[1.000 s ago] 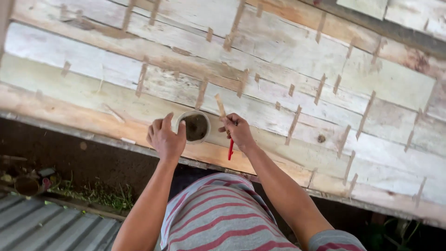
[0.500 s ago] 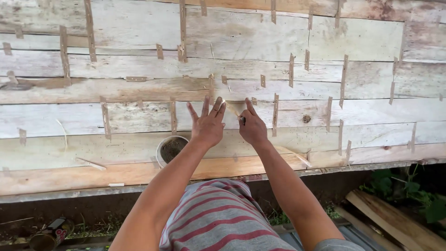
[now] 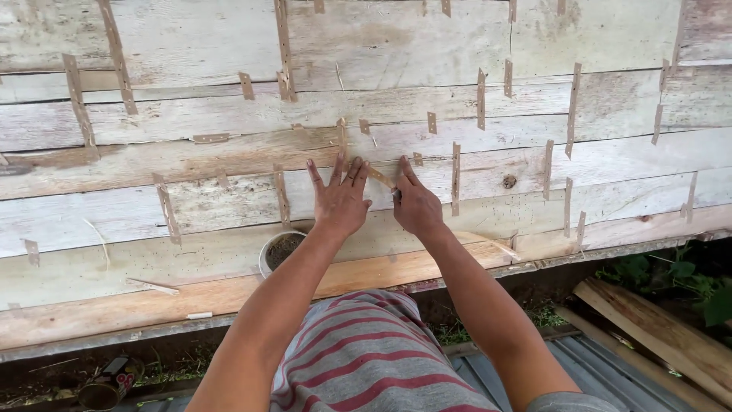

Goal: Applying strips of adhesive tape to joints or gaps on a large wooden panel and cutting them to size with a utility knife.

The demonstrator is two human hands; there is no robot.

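Observation:
My left hand point(image 3: 339, 200) lies flat on the pale wooden planks point(image 3: 191, 221), fingers spread and holding nothing. Its fingertips touch the upper end of a thin wooden strip point(image 3: 379, 177) that slants across a seam between two planks. My right hand point(image 3: 415, 204) is just to the right, with its fingers closed on the lower end of that strip and the index finger stretched along it. Something small and dark shows at its thumb; I cannot tell what it is. A small white round pot point(image 3: 279, 249) with dark contents stands on the planks below my left wrist.
Many short wooden strips point(image 3: 456, 177) are fixed across the plank seams. A knot hole point(image 3: 508, 181) lies right of my hands. Loose boards point(image 3: 656, 328) and green plants point(image 3: 690, 278) are at lower right, corrugated metal sheet point(image 3: 602, 374) beneath me, and a can point(image 3: 107, 381) at lower left.
Both hands left the pot and rose to a higher seam. The left hand let go of the pot and now lies flat. The red-handled tool is out of sight.

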